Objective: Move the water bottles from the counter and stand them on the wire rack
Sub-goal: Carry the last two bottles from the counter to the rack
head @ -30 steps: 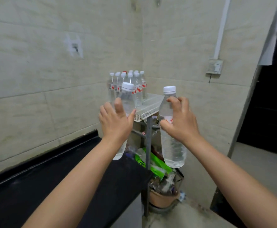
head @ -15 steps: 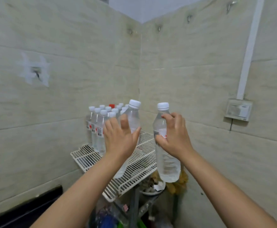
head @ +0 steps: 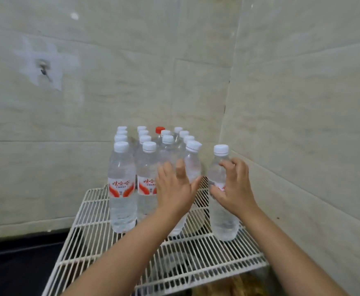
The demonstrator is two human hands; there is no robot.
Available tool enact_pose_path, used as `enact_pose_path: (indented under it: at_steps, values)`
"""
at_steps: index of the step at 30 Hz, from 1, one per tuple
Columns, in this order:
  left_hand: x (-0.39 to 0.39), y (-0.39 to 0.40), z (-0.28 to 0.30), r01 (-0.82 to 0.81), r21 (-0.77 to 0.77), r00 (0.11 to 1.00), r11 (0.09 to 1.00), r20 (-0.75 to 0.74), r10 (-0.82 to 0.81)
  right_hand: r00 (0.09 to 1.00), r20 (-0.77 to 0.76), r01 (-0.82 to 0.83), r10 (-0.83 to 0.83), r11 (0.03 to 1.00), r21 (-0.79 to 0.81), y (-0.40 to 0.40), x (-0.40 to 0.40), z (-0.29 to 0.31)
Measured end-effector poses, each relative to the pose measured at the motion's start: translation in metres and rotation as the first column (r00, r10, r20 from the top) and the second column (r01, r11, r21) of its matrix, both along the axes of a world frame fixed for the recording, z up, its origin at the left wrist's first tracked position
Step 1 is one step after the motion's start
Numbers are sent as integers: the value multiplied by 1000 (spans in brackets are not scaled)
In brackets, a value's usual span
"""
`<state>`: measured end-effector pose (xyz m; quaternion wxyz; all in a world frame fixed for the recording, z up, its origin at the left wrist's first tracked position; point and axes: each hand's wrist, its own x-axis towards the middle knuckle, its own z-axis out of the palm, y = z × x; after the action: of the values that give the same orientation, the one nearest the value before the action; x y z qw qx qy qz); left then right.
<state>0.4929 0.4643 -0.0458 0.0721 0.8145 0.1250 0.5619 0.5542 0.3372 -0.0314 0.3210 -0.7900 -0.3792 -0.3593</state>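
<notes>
My left hand (head: 176,189) holds a clear water bottle (head: 190,167) with a white cap, tilted slightly, its base low over the white wire rack (head: 196,255) beside the standing group. My right hand (head: 233,189) grips a second clear bottle (head: 223,223) upright; its base is at the rack's wires on the right. Several capped bottles (head: 122,189) with red labels stand in rows at the back of the rack, one with a red cap (head: 160,129).
Tiled walls meet in a corner behind the rack. A black counter (head: 14,263) lies at the lower left. Clutter (head: 239,287) shows under the rack through the wires. The rack's front half is bare wire.
Both hands have carried their bottles forward and down over the rack, next to the standing rows. The view has moved closer to the rack.
</notes>
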Motion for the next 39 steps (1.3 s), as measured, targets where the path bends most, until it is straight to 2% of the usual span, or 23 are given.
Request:
enact_pose_path:
  at_steps: [2,6,9,12,14,16,19,22,25,29,32,35,37,39]
  values:
    - [16,-7,-7,-43,-43,999,998,-34,42,998,-35,-46,47,999,17,0,20,-5]
    - [27,-15,-8,-105,-182,978,978,-196,69,987,-106,-112,118,992,56,1,37,-8]
    - [23,-19,-9,-140,-267,966,954,-247,73,983,-146,-109,114,993,42,-3,38,-9]
    - [14,-19,-5,-193,-325,926,926,-371,62,979,-174,-102,108,994,41,-12,40,-6]
    - [6,-20,4,-224,-318,901,921,-428,71,979,-169,-103,116,991,84,-17,41,-2]
    - [-1,-20,14,-219,-292,903,931,-423,79,948,-273,-118,162,978,169,-21,41,8]
    - [-10,-21,30,-151,-238,930,959,-363,57,854,-454,-153,254,957,247,-29,47,29]
    - [-9,-12,59,-142,-246,927,959,-372,42,806,-523,-259,276,960,106,-33,51,55]
    - [0,3,85,-150,-224,858,963,-513,15,830,-509,-330,228,937,-118,-31,52,71]
    - [1,14,101,-44,-199,738,979,-667,-103,844,-482,-352,237,922,-163,-26,52,75]
    - [2,16,99,-45,-238,789,970,-605,-111,881,-422,-308,216,937,-162,-19,50,75]
    - [5,15,92,-170,-214,858,962,-512,37,893,-394,-293,216,945,-148,-8,45,74]
    - [7,12,89,-208,-159,863,965,-495,105,891,-389,-313,236,938,-147,-1,42,73]
    - [6,7,90,-237,-71,829,969,-534,163,877,-400,-341,266,931,-128,5,41,70]
